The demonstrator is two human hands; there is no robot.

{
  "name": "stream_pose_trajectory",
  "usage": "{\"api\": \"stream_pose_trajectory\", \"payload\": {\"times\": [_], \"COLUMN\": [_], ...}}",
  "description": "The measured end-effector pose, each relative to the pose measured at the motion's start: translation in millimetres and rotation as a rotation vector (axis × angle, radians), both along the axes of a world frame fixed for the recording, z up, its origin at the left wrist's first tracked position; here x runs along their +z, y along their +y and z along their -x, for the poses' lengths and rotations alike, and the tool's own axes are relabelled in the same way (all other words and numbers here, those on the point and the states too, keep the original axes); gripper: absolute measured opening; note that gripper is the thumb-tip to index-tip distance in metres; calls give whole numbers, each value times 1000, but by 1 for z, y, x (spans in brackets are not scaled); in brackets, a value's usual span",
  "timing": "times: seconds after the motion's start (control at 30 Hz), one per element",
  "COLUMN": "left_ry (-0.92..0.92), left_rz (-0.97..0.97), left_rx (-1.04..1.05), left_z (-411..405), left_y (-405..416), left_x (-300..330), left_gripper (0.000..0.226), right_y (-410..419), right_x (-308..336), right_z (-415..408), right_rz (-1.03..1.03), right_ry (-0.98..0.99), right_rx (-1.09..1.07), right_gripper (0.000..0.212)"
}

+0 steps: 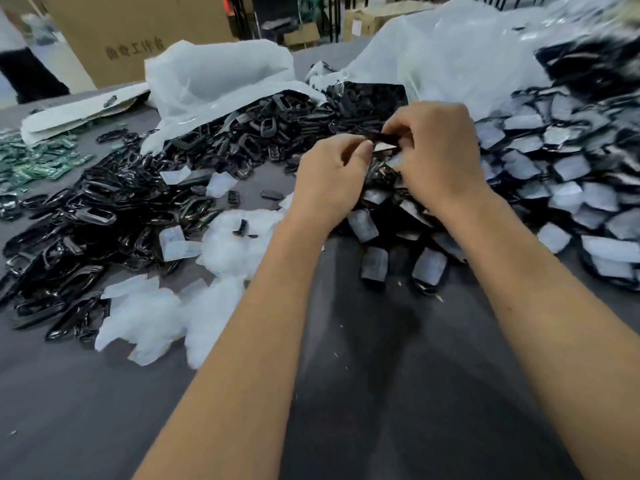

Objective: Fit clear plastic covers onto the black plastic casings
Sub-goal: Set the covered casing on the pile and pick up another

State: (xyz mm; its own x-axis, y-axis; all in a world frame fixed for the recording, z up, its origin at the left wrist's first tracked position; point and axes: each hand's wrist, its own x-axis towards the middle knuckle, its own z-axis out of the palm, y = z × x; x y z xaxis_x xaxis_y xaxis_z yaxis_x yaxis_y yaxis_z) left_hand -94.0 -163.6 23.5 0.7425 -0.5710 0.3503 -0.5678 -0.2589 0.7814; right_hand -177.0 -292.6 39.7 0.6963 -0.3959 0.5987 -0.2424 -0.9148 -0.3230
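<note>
- Both hands met over the grey table: the left hand and right hand pinched one small black plastic casing between them.
- Curled fingers hid most of it; whether a clear cover sat on it, I couldn't tell.
- Heaps of loose black plastic frames lay left, covered pieces right, the far ones blurred.

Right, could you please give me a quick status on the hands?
Both hands, left, right, pinching one black casing. Cover seating unclear. Nothing obstructing.
</note>
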Motion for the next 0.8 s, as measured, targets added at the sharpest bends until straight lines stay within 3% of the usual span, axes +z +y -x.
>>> {"api": "stream_pose_trajectory", "payload": {"times": [0.2, 0.37, 0.53, 0.8], "left_ry": [-82, -129, -105, -140], "left_rz": [-79, -61, -161, -472], "left_rx": [-14, 76, 235, 588], "left_z": [21, 19, -6, -53], "left_y": [-27, -8, 45, 150], "left_x": [-12, -11, -14, -29], "left_gripper": [22, 22, 19, 39], "right_y": [-20, -9, 39, 105], "right_x": [-1, 15, 14, -25], "right_z": [7, -1, -27, -93], "right_rz": [9, -35, -72, 99], "right_ry": [250, 158, 118, 501], "right_rx": [-90, -71, 109, 351], "right_gripper": [35, 41, 42, 38]}}
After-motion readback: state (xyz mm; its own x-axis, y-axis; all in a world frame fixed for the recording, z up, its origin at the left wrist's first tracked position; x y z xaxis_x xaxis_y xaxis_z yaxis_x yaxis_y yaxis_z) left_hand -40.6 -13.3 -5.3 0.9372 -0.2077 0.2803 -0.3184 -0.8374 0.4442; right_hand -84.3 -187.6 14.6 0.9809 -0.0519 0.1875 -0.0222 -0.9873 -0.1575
